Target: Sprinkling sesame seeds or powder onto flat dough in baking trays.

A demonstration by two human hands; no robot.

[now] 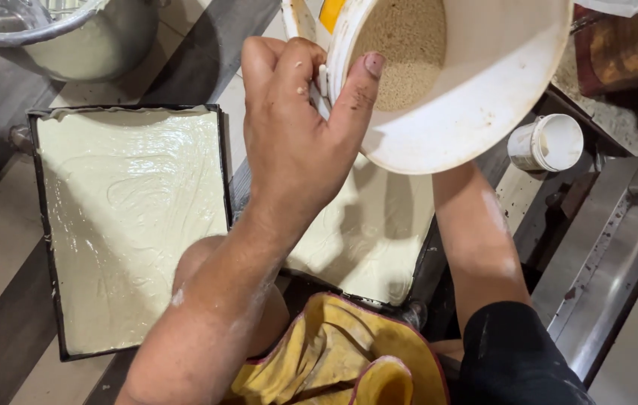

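Bucket [484, 97], white plastic, held high and tilted over the right-hand tray [368, 240], its mouth turned toward me so the fine tan grain [405, 52] inside has slid to the low side. My left hand [296, 135] is up at the near rim: thumb hooked over the lip, fingers curled against the outside wall, so the left grip is clamped on the bucket edge. That hold looks suited to steadying the tilt. My right forearm [476, 240] runs up beneath the bucket; the right hand itself is hidden behind it, so I cannot tell how that grip stands, though the arm's line suggests it carries the weight from below.

Two dark square trays lie side by side on the floor, each filled with pale batter spread roughly flat. The left tray [127, 225] is fully in view, with smear marks across its surface; the right one is partly covered by my arms and the bucket's shadow.

A yellow cloth [341, 360] sits over my lap. A small white jar [548, 142] lies beside a steel frame [612, 255], and a large metal pot [71, 37] stands at upper left.
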